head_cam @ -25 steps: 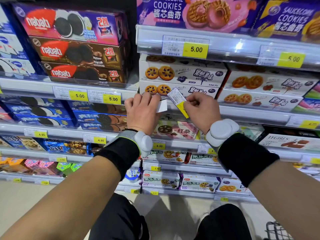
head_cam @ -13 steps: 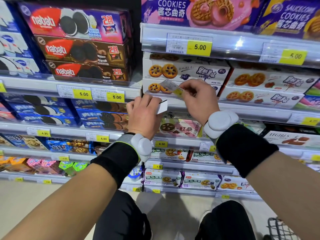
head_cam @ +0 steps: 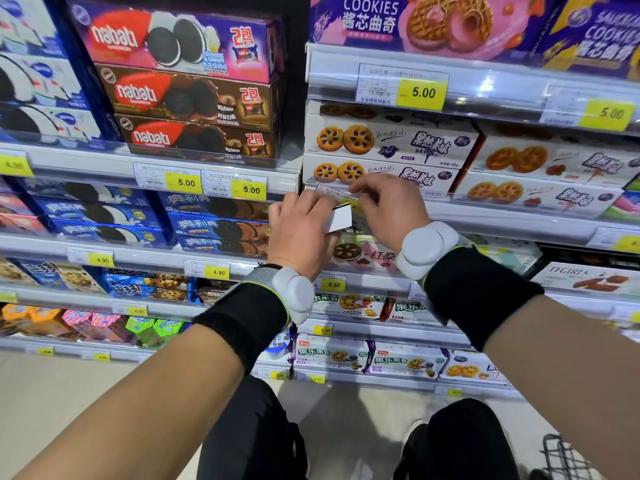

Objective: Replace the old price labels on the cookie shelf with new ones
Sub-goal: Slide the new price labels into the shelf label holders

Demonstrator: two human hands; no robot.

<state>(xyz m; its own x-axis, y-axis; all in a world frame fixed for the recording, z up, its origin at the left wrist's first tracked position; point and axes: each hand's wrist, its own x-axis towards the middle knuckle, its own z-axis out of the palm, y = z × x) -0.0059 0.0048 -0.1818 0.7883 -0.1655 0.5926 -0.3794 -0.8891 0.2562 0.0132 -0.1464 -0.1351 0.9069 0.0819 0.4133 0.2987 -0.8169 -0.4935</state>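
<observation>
My right hand (head_cam: 389, 211) pinches a white and yellow price label (head_cam: 335, 193) against the clear label rail (head_cam: 502, 223) under the white boxes of jam cookies (head_cam: 388, 143). Most of the label is hidden by my fingers. My left hand (head_cam: 300, 233) sits just left of it, fingers curled round a small stack of white label cards (head_cam: 341, 218) with a dark top edge. Both hands nearly touch in front of the rail.
Other rails carry labels: a 5.00 label (head_cam: 403, 85) above, two 5.00 labels (head_cam: 201, 183) to the left, a 6.50 label (head_cam: 333, 284) below. Nabati boxes (head_cam: 180, 88) stand upper left. A wire basket (head_cam: 568, 459) sits at the floor, bottom right, beside my knees.
My right hand lifted the label from between the hands to the jam cookie rail and laid it flat along the rail. The left hand stayed put with the cards.
</observation>
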